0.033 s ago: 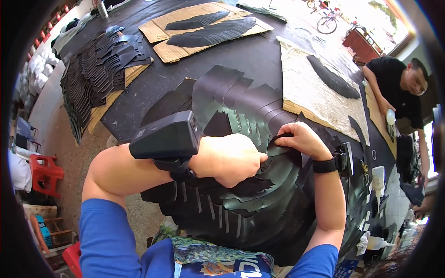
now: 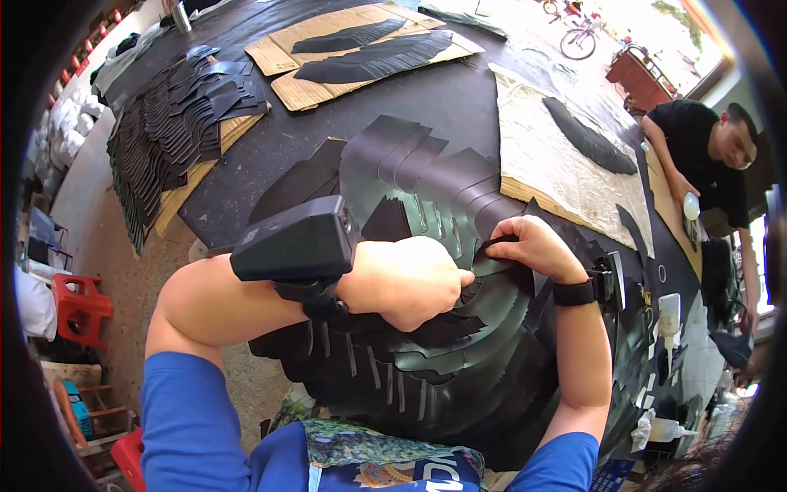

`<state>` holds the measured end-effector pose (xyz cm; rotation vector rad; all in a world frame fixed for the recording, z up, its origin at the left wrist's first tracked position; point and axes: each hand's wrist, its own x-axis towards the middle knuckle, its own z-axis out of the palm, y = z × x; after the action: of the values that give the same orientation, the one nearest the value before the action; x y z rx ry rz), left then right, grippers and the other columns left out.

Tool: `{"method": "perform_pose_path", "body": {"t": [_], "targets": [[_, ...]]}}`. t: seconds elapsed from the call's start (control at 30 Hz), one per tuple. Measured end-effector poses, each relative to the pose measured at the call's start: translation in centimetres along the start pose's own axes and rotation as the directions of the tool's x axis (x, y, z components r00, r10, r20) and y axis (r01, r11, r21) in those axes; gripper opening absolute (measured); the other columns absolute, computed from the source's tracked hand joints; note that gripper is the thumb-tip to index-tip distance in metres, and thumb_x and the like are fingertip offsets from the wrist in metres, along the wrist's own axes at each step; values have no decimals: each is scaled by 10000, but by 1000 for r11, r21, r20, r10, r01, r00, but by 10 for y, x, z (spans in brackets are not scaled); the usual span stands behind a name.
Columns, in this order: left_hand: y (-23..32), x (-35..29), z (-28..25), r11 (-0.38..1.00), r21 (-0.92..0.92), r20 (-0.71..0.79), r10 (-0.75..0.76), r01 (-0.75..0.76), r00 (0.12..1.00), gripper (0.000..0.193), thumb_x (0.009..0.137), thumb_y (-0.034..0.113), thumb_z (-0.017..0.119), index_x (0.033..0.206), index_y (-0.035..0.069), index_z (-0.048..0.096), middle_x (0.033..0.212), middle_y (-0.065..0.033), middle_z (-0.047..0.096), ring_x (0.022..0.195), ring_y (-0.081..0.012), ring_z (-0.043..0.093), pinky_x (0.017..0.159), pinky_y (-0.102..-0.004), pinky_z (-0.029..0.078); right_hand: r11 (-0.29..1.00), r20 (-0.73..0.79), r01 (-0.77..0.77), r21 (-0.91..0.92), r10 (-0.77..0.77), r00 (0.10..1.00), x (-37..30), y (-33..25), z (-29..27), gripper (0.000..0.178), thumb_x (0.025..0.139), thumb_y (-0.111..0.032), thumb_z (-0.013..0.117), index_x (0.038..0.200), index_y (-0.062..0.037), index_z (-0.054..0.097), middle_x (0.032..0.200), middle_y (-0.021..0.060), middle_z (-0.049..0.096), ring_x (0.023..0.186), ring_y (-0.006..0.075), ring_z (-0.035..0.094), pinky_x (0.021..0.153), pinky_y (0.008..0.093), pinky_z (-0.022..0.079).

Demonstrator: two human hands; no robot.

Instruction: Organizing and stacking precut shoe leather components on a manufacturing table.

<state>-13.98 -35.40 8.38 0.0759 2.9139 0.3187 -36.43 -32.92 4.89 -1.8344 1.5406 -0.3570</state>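
My right hand (image 2: 529, 246) pinches a small black leather-like piece (image 2: 498, 240) between thumb and fingers. Just left of it, my left hand (image 2: 410, 283) is curled, its back toward me, with one fingertip poking out over the dark pieces. Whatever lies within its fingers is hidden. Beneath both hands spread overlapping black leather-like pieces (image 2: 484, 328), some curved, some with slits or narrow strips. A small stack of dark pointed pieces (image 2: 385, 220) lies beyond my left hand. Black box-shaped devices are strapped to both my wrists.
Fanned black pieces (image 2: 164, 131) lie on cardboard at the left. Cardboard sheets (image 2: 287, 90) at the back and a pale board (image 2: 566, 180) at right carry more dark pieces. A co-worker (image 2: 705, 156) leans in at far right, near bottles (image 2: 668, 320). A red stool (image 2: 80, 307) stands left.
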Motion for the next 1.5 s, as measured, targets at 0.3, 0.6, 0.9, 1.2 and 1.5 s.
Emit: {"method": "perform_pose_path", "body": {"t": [0.3, 0.6, 0.9, 1.2, 1.5], "targets": [[-4, 9, -3, 995, -92, 63, -24, 29, 998, 262, 628, 103, 554, 843, -30, 622, 871, -154, 604, 748, -293, 596, 648, -350, 483, 997, -7, 31, -65, -32, 999, 2, 0, 0, 206, 703, -167, 655, 767, 14, 581, 614, 75, 565, 574, 110, 511, 561, 256, 414], [-4, 7, -2, 988, -138, 136, -45, 64, 990, 215, 608, 105, 539, 775, 25, 648, 1119, -131, 528, 746, -293, 591, 645, -354, 483, 996, -109, 58, -62, -64, 992, 5, 0, 10, 191, 735, -159, 630, 733, 3, 530, 601, 77, 518, 555, 115, 470, 529, 265, 398], [-11, 9, -6, 961, -274, -20, 39, -43, 999, 240, 577, 84, 532, 789, 6, 616, 1202, -142, 479, 735, -335, 574, 649, -385, 465, 901, -159, -147, -408, 89, 983, 3, -19, 11, 321, 670, -352, 622, 762, -46, 581, 706, 136, 598, 696, 289, 587, 608, 360, 450], [-13, -34, -55, 589, -806, -188, -358, 65, 915, 314, 576, -21, 479, 877, -47, 564, 779, -93, 615, 679, -160, 542, 659, -279, 443, 692, -580, -191, -697, -387, 717, -5, -28, 10, 273, 662, -179, 633, 894, -69, 542, 935, 95, 503, 999, 267, 448, 920, 444, 296], [-4, -29, -23, 228, -931, -364, -575, -284, 733, 338, 876, 101, 482, 1189, -10, 419, 1132, -59, 506, 1022, -124, 481, 876, -266, 383, 825, -671, 410, -389, -558, 487, -37, -99, 26, 405, 677, -77, 601, 1041, 36, 463, 1010, 183, 467, 958, 334, 470, 823, 373, 404]]}}
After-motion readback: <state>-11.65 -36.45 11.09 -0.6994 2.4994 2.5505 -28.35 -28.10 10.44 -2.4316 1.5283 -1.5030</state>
